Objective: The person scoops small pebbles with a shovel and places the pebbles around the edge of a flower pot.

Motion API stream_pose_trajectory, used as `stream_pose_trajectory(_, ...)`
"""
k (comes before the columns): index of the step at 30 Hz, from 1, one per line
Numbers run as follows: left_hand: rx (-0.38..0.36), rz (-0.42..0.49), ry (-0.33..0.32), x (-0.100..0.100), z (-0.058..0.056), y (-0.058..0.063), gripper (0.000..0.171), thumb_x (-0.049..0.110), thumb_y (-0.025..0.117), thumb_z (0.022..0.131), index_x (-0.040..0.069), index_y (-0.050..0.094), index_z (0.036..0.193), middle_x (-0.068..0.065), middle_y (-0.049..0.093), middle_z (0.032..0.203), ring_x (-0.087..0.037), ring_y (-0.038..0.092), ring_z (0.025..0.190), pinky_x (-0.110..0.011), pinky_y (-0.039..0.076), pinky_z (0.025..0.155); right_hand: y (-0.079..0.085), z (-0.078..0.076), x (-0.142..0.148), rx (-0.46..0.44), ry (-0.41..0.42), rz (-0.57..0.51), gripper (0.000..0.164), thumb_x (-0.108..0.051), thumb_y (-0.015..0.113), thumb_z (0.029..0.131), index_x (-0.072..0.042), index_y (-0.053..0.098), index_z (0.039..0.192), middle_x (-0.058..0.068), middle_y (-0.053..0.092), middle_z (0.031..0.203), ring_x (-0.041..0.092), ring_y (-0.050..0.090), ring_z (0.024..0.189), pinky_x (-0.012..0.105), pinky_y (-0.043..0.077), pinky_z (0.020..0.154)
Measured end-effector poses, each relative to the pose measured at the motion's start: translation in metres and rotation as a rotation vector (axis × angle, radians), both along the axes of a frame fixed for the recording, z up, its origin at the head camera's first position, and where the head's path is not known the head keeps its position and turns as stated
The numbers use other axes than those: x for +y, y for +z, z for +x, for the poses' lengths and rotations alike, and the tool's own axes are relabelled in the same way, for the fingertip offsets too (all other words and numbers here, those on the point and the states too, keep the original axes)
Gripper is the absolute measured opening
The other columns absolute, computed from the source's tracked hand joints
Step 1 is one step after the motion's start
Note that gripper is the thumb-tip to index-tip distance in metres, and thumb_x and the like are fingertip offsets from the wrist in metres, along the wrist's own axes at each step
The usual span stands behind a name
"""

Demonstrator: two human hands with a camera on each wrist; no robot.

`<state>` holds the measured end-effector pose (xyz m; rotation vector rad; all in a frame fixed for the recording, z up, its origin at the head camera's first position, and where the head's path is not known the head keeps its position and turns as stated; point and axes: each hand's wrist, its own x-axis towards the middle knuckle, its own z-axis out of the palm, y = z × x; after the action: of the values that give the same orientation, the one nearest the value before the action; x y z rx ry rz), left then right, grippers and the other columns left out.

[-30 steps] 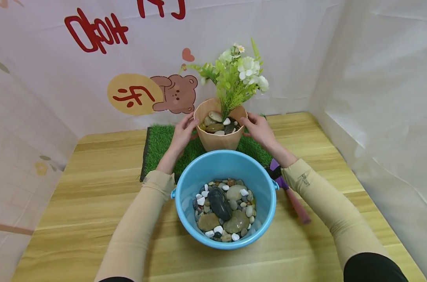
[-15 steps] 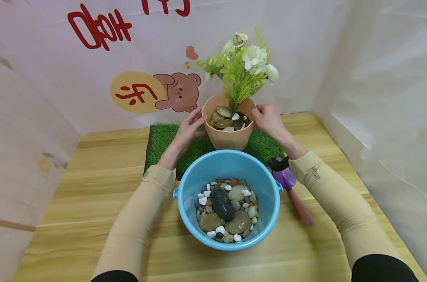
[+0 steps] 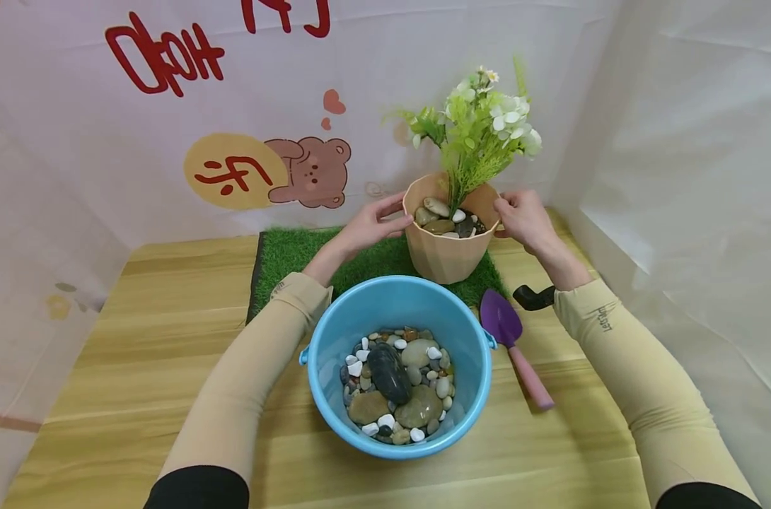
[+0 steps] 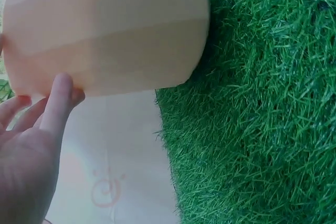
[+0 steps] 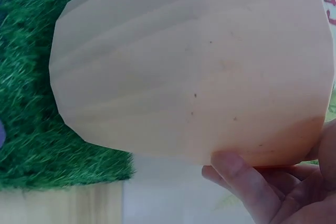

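A peach flower pot [image 3: 448,258] stands at the right end of a green grass mat [image 3: 366,270]. It contains smooth stones [image 3: 438,225] and a spray of white artificial flowers [image 3: 484,134]. My left hand [image 3: 374,227] holds the pot's left side, with its thumb [image 4: 62,95] against the wall in the left wrist view. On the opposite side, my right hand [image 3: 525,218] grips the pot near its rim; in the right wrist view the thumb [image 5: 244,179] lies against the wall. Whether the pot's base touches the mat, I cannot tell.
In front of the pot stands a blue bucket [image 3: 318,385] with pebbles and larger stones inside. A purple trowel [image 3: 501,318] with a pink handle lies right of it on the wooden table [image 3: 169,353]. White printed sheeting [image 3: 373,71] backs the table.
Both hands have moved to the right, taking the pot with its flowers along the mat to the mat's right end. The bucket and trowel stay put.
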<state>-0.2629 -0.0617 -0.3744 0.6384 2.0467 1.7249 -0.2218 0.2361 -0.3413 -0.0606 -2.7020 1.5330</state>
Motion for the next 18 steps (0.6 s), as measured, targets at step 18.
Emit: stream_pose_trajectory(18,0.064,-0.142,-0.053,0.002,-0.002,-0.013,0.068,0.02,0.059,0.108,0.017,0.028,0.168,-0.014,0.037,0.171,-0.037,0.053,0.148,-0.061,0.05,0.115,-0.031,-0.001,0.014,0.047,-0.012,0.096,0.035,-0.017,0.038,0.102,-0.018,0.036,0.067,-0.01,0.035,0.059,0.009,0.059,0.054,0.023,0.065,0.066)
